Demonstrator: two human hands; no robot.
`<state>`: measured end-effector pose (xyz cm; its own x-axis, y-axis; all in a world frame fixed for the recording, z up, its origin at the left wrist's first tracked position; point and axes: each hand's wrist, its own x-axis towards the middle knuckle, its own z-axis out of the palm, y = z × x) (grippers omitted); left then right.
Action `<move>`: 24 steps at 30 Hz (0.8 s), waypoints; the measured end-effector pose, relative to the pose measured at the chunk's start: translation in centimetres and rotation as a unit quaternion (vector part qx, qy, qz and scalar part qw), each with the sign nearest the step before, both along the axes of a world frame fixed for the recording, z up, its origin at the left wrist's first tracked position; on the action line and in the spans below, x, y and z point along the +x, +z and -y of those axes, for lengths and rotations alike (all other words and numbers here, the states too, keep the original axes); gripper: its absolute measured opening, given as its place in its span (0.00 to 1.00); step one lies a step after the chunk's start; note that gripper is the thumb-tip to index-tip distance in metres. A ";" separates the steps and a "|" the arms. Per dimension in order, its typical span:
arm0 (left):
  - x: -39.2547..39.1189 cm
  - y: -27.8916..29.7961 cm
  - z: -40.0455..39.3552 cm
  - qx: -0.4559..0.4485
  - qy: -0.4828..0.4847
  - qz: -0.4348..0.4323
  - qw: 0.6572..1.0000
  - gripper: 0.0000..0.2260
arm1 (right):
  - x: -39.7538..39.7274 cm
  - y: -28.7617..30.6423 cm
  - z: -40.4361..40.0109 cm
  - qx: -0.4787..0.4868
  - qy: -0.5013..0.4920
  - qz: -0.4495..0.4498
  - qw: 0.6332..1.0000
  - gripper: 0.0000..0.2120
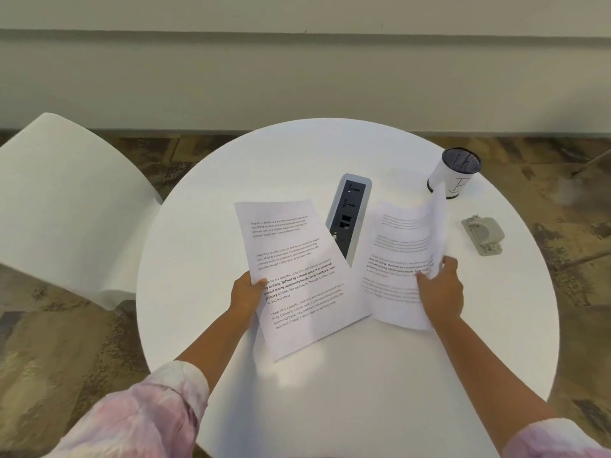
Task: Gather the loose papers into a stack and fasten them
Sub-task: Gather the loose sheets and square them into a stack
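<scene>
On the round white table point(330, 391) the person has a printed sheet in each hand, probably so the two can be brought together into one stack. The left hand point(246, 297) is closed on the near left edge of the left sheet point(297, 276), thumb on top and fingers hidden beneath, which keeps that page tilted toward the middle with one corner lying over the power strip point(348, 213). The right hand point(441, 289) pinches the right sheet point(401, 259) at its right edge, thumb pressing on the print; the far edge of that paper curls upward, so it looks lifted rather than flat. Whether the right hand has one page or several cannot be told, since the curled edge is blurred. The two papers meet or overlap near the table's middle, though which lies on top is unclear. A grey stapler point(482, 234) waits well to the right, near the rim, beyond the right sheet, with a mesh cup point(454, 173) farther back; the cup's contents are too dark to read. A white chair point(66, 200) stands to the left. Fastening seems not yet begun.
</scene>
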<state>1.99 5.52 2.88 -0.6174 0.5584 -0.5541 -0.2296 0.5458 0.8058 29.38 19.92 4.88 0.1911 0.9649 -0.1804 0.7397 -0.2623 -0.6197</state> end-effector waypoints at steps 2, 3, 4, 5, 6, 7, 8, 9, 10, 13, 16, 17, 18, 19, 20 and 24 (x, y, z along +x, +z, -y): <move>0.0 -0.2 -0.2 -0.004 0.007 0.012 1.000 0.13 | -0.8 1.6 -0.3 0.049 0.041 0.005 0.998 0.22; 0.0 -0.3 -0.3 -0.007 0.011 0.018 1.000 0.14 | -1.2 2.4 -0.5 0.071 0.063 0.001 0.996 0.22; 0.0 -0.4 -0.3 -0.010 0.014 0.024 1.000 0.14 | -1.7 3.3 -0.7 0.090 0.083 -0.006 0.992 0.22; 0.0 -0.5 -0.5 -0.012 0.015 0.030 0.999 0.14 | -2.1 4.3 -0.9 0.106 0.100 -0.016 0.989 0.21; 0.0 -0.6 -0.6 -0.015 0.014 0.035 0.999 0.14 | -2.6 5.2 -1.1 0.120 0.116 -0.026 0.986 0.21; 0.0 -0.6 -0.7 -0.017 0.013 0.038 0.999 0.14 | -3.0 6.1 -1.3 0.128 0.134 -0.037 0.982 0.21; -0.1 -0.6 -0.7 -0.019 0.011 0.038 0.999 0.14 | -3.4 6.8 -1.4 0.126 0.152 -0.055 0.979 0.20; -0.1 -0.7 -0.8 -0.021 0.010 0.033 0.999 0.14 | -3.8 7.4 -1.5 0.116 0.169 -0.078 0.976 0.20; -0.2 -0.7 -0.8 -0.025 0.009 0.025 0.999 0.15 | -4.2 7.9 -1.5 0.103 0.185 -0.101 0.972 0.21; -0.4 -0.8 -0.7 -0.034 0.000 0.008 0.999 0.15 | -5.5 8.6 -1.4 0.061 0.227 -0.155 0.960 0.23; -0.6 -0.9 -0.6 -0.034 0.002 0.031 0.999 0.15 | -6.8 8.4 -1.2 0.002 0.262 -0.197 0.945 0.24; -0.6 -0.8 -0.6 -0.032 0.004 0.043 0.999 0.14 | -7.2 8.0 -1.2 -0.017 0.271 -0.206 0.940 0.25; -0.7 -0.7 -0.5 -0.033 0.008 0.054 0.998 0.12 | -7.5 7.5 -1.0 -0.034 0.278 -0.209 0.937 0.25; -0.7 -0.7 -0.5 -0.034 0.016 0.062 0.997 0.09 | -7.8 6.8 -0.7 -0.051 0.284 -0.205 0.935 0.25; -0.7 -0.6 -0.5 -0.038 0.030 0.071 0.996 0.07 | -8.1 5.9 -0.4 -0.065 0.290 -0.197 0.934 0.26; -0.5 -0.5 -0.2 -0.030 0.093 0.121 0.988 0.10 | -9.1 2.6 1.2 -0.101 0.326 -0.154 0.927 0.24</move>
<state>1.48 5.69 2.33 -0.5519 0.4089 -0.7268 -0.5128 0.5210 0.6824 20.33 18.74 7.44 -0.5113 0.7980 -0.3191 0.5774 0.0440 -0.8152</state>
